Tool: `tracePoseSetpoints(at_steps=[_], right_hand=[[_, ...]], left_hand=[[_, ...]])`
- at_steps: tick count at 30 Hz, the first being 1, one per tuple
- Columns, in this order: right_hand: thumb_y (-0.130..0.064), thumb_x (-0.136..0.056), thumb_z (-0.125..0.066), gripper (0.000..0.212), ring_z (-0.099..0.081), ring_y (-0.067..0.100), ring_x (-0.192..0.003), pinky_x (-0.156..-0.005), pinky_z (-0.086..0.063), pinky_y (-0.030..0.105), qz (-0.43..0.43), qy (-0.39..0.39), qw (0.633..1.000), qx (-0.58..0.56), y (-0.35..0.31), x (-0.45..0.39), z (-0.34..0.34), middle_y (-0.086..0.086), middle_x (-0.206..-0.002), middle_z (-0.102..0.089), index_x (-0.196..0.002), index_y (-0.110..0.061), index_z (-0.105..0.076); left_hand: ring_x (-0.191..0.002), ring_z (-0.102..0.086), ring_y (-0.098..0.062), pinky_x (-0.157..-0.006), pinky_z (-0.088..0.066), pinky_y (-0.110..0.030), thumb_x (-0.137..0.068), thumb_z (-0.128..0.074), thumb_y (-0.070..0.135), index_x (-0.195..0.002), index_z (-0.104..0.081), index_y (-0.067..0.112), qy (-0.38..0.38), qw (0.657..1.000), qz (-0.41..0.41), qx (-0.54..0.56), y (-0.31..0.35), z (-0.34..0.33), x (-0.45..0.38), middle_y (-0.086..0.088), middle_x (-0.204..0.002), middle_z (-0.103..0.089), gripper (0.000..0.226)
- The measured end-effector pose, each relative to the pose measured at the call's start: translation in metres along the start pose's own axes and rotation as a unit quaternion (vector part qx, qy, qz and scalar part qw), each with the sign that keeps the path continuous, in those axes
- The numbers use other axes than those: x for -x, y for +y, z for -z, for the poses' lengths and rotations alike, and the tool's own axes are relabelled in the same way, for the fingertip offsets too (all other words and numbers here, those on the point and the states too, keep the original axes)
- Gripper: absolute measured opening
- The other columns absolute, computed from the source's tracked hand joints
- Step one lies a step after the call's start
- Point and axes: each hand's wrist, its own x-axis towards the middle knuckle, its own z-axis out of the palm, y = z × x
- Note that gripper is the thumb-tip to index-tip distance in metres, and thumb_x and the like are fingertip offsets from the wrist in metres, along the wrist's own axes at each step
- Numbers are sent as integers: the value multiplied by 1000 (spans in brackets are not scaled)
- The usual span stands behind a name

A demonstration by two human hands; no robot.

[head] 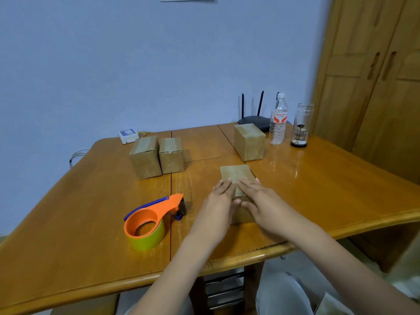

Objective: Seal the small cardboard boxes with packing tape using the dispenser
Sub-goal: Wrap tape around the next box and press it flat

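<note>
Cardboard is lying under both hands: the box (236, 178) is sitting at the near middle of the desk (318, 189), and the left hand (219, 201) and right hand (258, 201) are pressing its two top flaps flat, fingers (223, 185) straight and spread, gripping nothing. The seam between the flaps is running straight away from the person, between the two sets of fingertips.

The dispenser (150, 220) is lying to the left of the left fingers, near them but apart, its orange handle pointing toward the box. It is nearer the left hand; the right would have to cross over the box. A likely next move is for one hand to be holding the flaps while the other is fetching the dispenser, then drawing tape along that seam.

Three more boxes are standing beyond the fingers, well apart from them.
</note>
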Motion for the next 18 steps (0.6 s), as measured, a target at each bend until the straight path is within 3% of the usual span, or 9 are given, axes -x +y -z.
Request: tracePoseSetpoints(at_steps=[3, 5, 8, 11, 15, 18], right_hand=[[-8, -103, -53, 60, -17, 14, -153, -112, 3, 12, 6, -13, 1000, 14, 6, -13, 7, -3, -165, -23, -158, -14, -29], [-2, -101, -52, 60, -18, 15, -153, -110, 4, 11, 13, -12, 1000, 12, 12, -28, 7, 1, -165, -25, -157, -12, -30], [5, -99, -48, 62, -14, 19, -154, -118, 4, 19, 26, 4, 999, 28, 25, -57, -6, 8, -165, -26, -157, -7, -29], [7, -98, -48, 58, -14, 26, -154, -125, -4, 36, 19, 9, 999, 46, 37, -90, -11, 12, -160, -33, -153, -9, -37], [-14, -101, -55, 67, -8, 27, -155, -127, -5, 42, -24, 7, 997, 75, 56, -130, -8, 11, -167, -17, -160, -16, -23], [-21, -100, -59, 80, -1, 29, -156, -126, -10, 46, -80, 27, 991, 102, 74, -155, 5, 9, -169, -5, -162, -17, -9]], left_hand=[[-153, -15, -21, -121, -19, -33, -106, -44, 25, -156, -30, 14, -21, 999, 9, -42, 2, -1, -12, -6, -164, -23, 53], [-153, -14, -24, -121, -20, -33, -106, -43, 19, -157, -26, 11, -22, 997, 13, -71, 5, -1, -21, -9, -164, -21, 54], [-151, -20, -28, -118, -27, -37, -104, -47, 10, -155, -30, 9, -15, 997, 30, -75, 3, -1, -45, -12, -163, -24, 54], [-137, -42, -32, -104, -42, -41, -102, -50, 11, -140, -49, 7, -4, 995, 48, -84, -5, -3, -76, -14, -148, -47, 38], [-110, -60, -31, -88, -53, -40, -100, -53, 10, -116, -61, 6, 12, 994, 74, -78, -18, -5, -115, -16, -123, -60, 18], [-116, -57, -34, -96, -51, -45, -100, -46, 5, -132, -55, 12, -7, 994, 80, -78, -28, -5, -141, -18, -125, -56, 33]])
